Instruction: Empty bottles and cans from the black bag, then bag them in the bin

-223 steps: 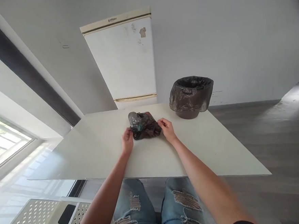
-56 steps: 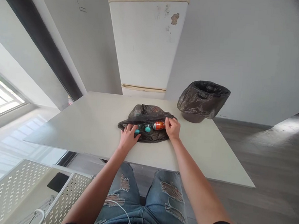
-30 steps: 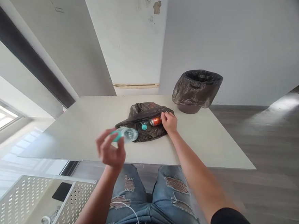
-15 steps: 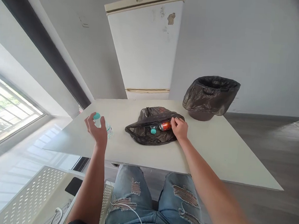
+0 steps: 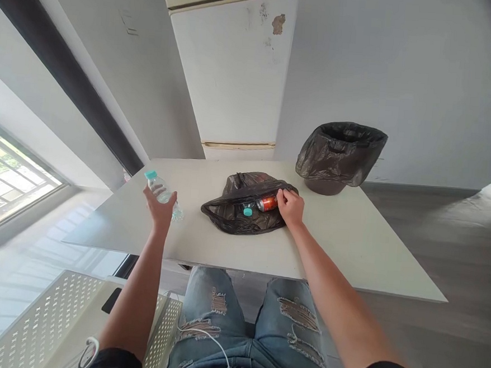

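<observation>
On the left side of the white table (image 5: 351, 242), my left hand (image 5: 158, 209) is around a clear plastic bottle (image 5: 159, 188) with a turquoise cap. Its thumb and fingers lie on opposite sides of the bottle, which is tilted with the cap toward the far left. My right hand (image 5: 291, 205) pinches the rim of a black plastic bag (image 5: 230, 216) in the middle of the table, holding its mouth apart. Inside the bag, a red-orange can (image 5: 267, 203) and another turquoise bottle cap (image 5: 247, 211) show; the rest of the contents is hidden.
At the back right of the table stands a brown bin (image 5: 324, 187) lined with a black bag (image 5: 340, 151). A white refrigerator (image 5: 237, 65) is behind the table. To my lower left are a perforated cream surface (image 5: 55, 311) and a dark phone (image 5: 111, 299).
My left hand has shifted on the bottle, and its cap end has moved up and left, showing more of the bottle. My right hand keeps hold of the bag rim. The view has shifted slightly.
</observation>
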Motion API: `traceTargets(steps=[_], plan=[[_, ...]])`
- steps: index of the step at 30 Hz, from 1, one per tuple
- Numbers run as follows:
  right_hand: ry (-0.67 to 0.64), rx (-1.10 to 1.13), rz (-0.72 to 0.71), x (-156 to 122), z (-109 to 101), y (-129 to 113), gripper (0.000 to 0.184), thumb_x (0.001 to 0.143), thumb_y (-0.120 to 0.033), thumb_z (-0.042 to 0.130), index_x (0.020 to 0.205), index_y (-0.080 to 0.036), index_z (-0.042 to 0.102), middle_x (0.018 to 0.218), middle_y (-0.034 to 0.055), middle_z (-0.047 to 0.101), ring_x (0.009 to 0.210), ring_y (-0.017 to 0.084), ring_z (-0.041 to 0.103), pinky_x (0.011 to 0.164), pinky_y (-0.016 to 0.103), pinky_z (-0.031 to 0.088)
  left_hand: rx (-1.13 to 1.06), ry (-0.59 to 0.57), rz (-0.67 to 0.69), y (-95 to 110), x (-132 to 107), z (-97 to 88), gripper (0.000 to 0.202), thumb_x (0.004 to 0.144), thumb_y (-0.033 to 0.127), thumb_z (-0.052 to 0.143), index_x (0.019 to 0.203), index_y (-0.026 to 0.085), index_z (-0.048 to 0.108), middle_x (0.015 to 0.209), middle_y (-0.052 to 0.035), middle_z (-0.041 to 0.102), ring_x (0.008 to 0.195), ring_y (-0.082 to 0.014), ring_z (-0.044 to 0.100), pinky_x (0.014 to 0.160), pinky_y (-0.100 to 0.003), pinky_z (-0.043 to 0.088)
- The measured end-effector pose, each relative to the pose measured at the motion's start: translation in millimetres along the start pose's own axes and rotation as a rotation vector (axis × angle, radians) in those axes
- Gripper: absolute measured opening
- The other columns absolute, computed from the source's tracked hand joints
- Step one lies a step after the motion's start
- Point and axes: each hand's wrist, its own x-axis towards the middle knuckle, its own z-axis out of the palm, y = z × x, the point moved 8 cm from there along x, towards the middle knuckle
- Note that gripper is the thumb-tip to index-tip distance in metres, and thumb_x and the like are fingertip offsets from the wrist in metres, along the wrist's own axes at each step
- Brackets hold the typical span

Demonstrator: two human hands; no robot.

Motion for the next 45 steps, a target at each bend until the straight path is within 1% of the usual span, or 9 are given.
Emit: traceTargets(steps=[4, 7, 12, 15, 17, 21, 30, 39, 45], plan=[[-0.007, 0.008, -0.005, 0, 1, 0, 0.049, 0.104, -0.038, 0.046, 0.060, -0.026, 0.026, 0.052, 0.0005, 0.039, 0.058, 0.018, 0.043, 0.057, 0.034, 0.027, 0.097, -0.102, -0.211, -35, -15, 2.4, 0.072, 0.069, 0.037, 0.090, 0.127, 0.022, 0.050, 0.116, -0.0122, 0.068, 0.110, -0.0348, 0.068, 0.103, -0.055, 0.057], [-0.009, 0.009, -0.001, -1, 2, 1, 0.049, 0.104, -0.037, 0.047, 0.060, -0.025, 0.028, 0.053, 0.0005, 0.041, 0.057, 0.018, 0.042, 0.057, 0.034, 0.027, 0.062, -0.149, -0.229, -46, -19, 1.3, 0.071, 0.071, 0.037, 0.090, 0.128, 0.022, 0.051, 0.117, -0.0121, 0.068, 0.110, -0.0335, 0.068, 0.104, -0.054, 0.056], [-0.016, 0.006, -0.002, 0, 2, 1, 0.048, 0.104, -0.037, 0.048, 0.060, -0.026, 0.029, 0.054, 0.0004, 0.041, 0.057, 0.018, 0.042, 0.058, 0.034, 0.028, 0.011, -0.242, -0.239, -55, -13, 6.9, 0.065, 0.077, 0.039, 0.086, 0.131, 0.024, 0.054, 0.119, -0.0106, 0.068, 0.112, -0.0306, 0.068, 0.106, -0.052, 0.054], [-0.016, 0.008, -0.007, 1, 1, 0, 0.048, 0.103, -0.036, 0.048, 0.060, -0.026, 0.028, 0.055, 0.0004, 0.040, 0.057, 0.018, 0.042, 0.058, 0.034, 0.028, 0.118, -0.215, -0.220, -57, -3, 13.5, 0.066, 0.079, 0.039, 0.086, 0.133, 0.022, 0.053, 0.128, -0.0143, 0.063, 0.130, -0.0354, 0.058, 0.116, -0.055, 0.044], [-0.011, 0.001, -0.024, 1, 0, -1, 0.046, 0.102, -0.035, 0.048, 0.061, -0.026, 0.029, 0.055, 0.0004, 0.041, 0.057, 0.018, 0.042, 0.059, 0.034, 0.028, 0.216, -0.216, -0.232, -59, 6, 23.2, 0.069, 0.080, 0.038, 0.085, 0.136, 0.020, 0.050, 0.133, -0.0164, 0.058, 0.140, -0.0371, 0.048, 0.121, -0.055, 0.037], [-0.001, -0.013, -0.057, 0, -1, -1, 0.045, 0.101, -0.035, 0.049, 0.060, -0.026, 0.032, 0.054, 0.0003, 0.041, 0.056, 0.018, 0.042, 0.059, 0.034, 0.029, 0.274, -0.264, -0.294, -67, 23, 50.5, 0.065, 0.085, 0.039, 0.083, 0.137, 0.021, 0.048, 0.135, -0.0162, 0.056, 0.140, -0.0357, 0.049, 0.118, -0.049, 0.041], [0.005, -0.021, -0.065, -2, 2, 5, 0.046, 0.100, -0.034, 0.051, 0.059, -0.025, 0.034, 0.053, -0.0006, 0.039, 0.054, 0.017, 0.039, 0.058, 0.033, 0.027, 0.340, -0.281, -0.363, -77, 61, 96.6, 0.066, 0.092, 0.047, 0.077, 0.143, 0.022, 0.044, 0.149, -0.0202, 0.050, 0.142, -0.0422, 0.043, 0.113, -0.057, 0.042], [-0.060, 0.016, -0.149, -6, 1, -17, 0.053, 0.104, -0.038, 0.049, 0.058, -0.026, 0.027, 0.052, -0.0001, 0.036, 0.058, 0.018, 0.040, 0.059, 0.036, 0.030, 0.394, -0.253, -0.333, -81, 61, 105.7, 0.059, 0.096, 0.048, 0.072, 0.140, 0.020, 0.043, 0.152, -0.0226, 0.046, 0.146, -0.0424, 0.040, 0.113, -0.059, 0.040], [-0.307, 0.197, -0.368, -13, 9, -52, 0.030, 0.103, -0.037, 0.056, 0.077, -0.024, 0.062, 0.080, 0.0050, 0.066, 0.076, 0.021, 0.052, 0.081, 0.039, 0.043, 0.382, -0.266, -0.323, -78, 60, 103.1, 0.065, 0.097, 0.046, 0.072, 0.145, 0.019, 0.038, 0.153, -0.0225, 0.049, 0.148, -0.0396, 0.041, 0.116, -0.056, 0.039]])
